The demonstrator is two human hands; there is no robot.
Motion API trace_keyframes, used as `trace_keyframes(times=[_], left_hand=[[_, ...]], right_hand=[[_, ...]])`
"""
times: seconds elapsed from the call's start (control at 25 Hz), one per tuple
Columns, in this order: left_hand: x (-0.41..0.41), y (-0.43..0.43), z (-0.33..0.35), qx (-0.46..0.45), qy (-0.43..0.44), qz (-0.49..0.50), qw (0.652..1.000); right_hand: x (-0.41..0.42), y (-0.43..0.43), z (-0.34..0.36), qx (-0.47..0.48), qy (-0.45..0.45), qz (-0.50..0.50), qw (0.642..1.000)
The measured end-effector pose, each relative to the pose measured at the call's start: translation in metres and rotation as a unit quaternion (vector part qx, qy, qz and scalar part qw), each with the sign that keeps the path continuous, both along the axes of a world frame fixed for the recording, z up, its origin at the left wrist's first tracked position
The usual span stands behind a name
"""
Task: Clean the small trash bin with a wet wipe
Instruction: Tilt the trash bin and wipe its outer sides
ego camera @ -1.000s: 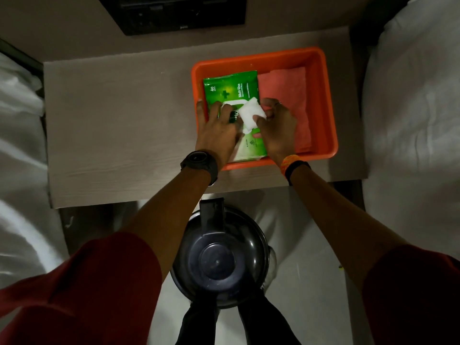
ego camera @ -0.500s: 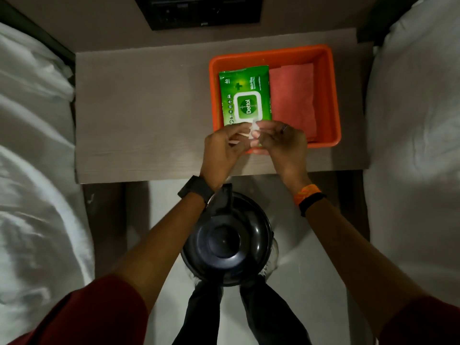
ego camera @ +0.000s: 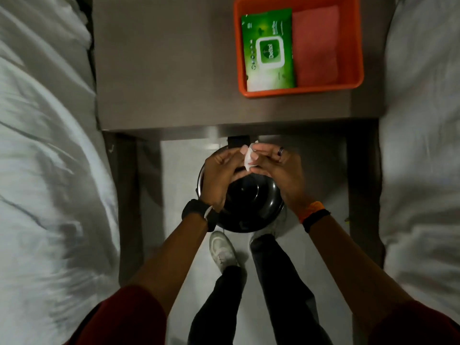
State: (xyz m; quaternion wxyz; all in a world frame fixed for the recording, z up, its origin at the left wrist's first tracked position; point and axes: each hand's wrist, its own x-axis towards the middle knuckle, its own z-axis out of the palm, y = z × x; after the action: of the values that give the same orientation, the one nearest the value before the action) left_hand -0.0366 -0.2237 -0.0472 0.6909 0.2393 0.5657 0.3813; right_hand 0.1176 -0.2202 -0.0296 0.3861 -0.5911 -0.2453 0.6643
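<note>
Hands: left hand (ego camera: 220, 175) and right hand (ego camera: 276, 170) fingers pinched on small crumpled white wet wipe (ego camera: 249, 158), above round black lidded trash bin (ego camera: 251, 202).

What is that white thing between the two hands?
In the head view, a small crumpled wet wipe sits pinched between the left hand and the right hand, above the black trash bin.

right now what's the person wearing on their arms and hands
Dark red sleeves are pushed up above both elbows, leaving the forearms bare. The left hand has a black watch at its wrist. The right hand wears a dark ring on one finger, with an orange band and a black band at the wrist.
</note>
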Motion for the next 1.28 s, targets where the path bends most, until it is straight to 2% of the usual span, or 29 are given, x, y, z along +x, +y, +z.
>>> trace_keyframes(times=[0.28, 0.32, 0.4, 0.48, 0.56, 0.6, 0.68, 0.8, 0.96, 1.08, 1.12, 1.2, 1.28], left_hand=[[-0.022, -0.053, 0.007, -0.053, -0.001, 0.079, 0.995], [-0.024, -0.058, 0.008, -0.049, 0.006, 0.080, 0.996], [-0.024, -0.070, 0.009, -0.020, 0.047, 0.060, 0.997], [-0.021, -0.081, 0.005, 0.050, 0.143, 0.002, 0.988], [-0.016, -0.091, -0.001, 0.114, 0.208, -0.051, 0.970], [-0.012, -0.095, -0.003, 0.125, 0.218, -0.058, 0.966], [-0.002, -0.103, -0.009, 0.133, 0.230, -0.056, 0.962], [0.013, -0.113, -0.017, 0.135, 0.270, -0.051, 0.952], [0.023, -0.111, -0.028, 0.132, 0.321, -0.042, 0.937], [0.026, -0.106, -0.033, 0.140, 0.352, -0.049, 0.924], [0.026, -0.106, -0.036, 0.130, 0.341, -0.052, 0.929], [0.032, -0.105, -0.035, 0.082, 0.274, -0.042, 0.957], [0.042, -0.106, -0.030, 0.070, 0.241, -0.067, 0.966]], right_hand=[[-0.027, -0.078, 0.007, -0.031, -0.025, -0.090, 0.995], [-0.027, -0.087, 0.007, -0.047, -0.049, -0.082, 0.994], [-0.028, -0.102, 0.002, -0.075, -0.165, -0.048, 0.982], [-0.027, -0.111, -0.001, -0.048, -0.279, -0.060, 0.957], [-0.025, -0.115, -0.003, 0.015, -0.287, -0.051, 0.957], [-0.025, -0.115, -0.004, 0.036, -0.299, -0.004, 0.954], [-0.020, -0.117, -0.014, 0.055, -0.370, 0.084, 0.924], [-0.008, -0.121, -0.027, 0.031, -0.400, 0.069, 0.913], [0.016, -0.122, -0.036, -0.011, -0.339, 0.098, 0.936], [0.033, -0.119, -0.039, -0.041, -0.339, 0.155, 0.927], [0.039, -0.118, -0.039, -0.068, -0.311, 0.144, 0.937], [0.050, -0.117, -0.033, -0.135, -0.137, 0.059, 0.980], [0.053, -0.119, -0.029, -0.155, 0.030, 0.022, 0.987]])
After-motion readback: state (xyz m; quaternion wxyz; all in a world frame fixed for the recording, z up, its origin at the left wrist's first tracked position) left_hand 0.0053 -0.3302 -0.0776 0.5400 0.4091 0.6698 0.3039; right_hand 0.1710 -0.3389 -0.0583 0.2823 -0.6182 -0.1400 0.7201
